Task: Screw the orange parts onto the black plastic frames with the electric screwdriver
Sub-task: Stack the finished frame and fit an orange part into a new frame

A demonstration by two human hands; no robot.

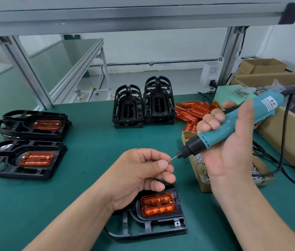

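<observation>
The black plastic frame (154, 228) in hand lies flat on the green worktop (92, 142) right in front of the person. Its orange part (158, 204) is already seated in the recess, so it looks ready for fastening.

Above that frame the two hands meet in the air. The left hand (143, 176) pinches a small screw (169, 161) between thumb and forefinger, the other fingers curled in, and offers it to the bit of the electric screwdriver (233, 122). The right hand (233, 147) is wrapped firmly round the blue barrel, with the tool tilted down and leftward so its tip meets the screw. I'd say the screw is being loaded onto the bit before driving.

Just right of the frame sits the cardboard box of screws (203, 185), handy for refills. Beyond the frame stand stacks of empty black frames (143, 104), and beyond it to the right is a heap of loose orange parts (193, 111). Well left of the frame lie two piles of finished frames (32, 124) with orange parts fitted, out of the way.
</observation>
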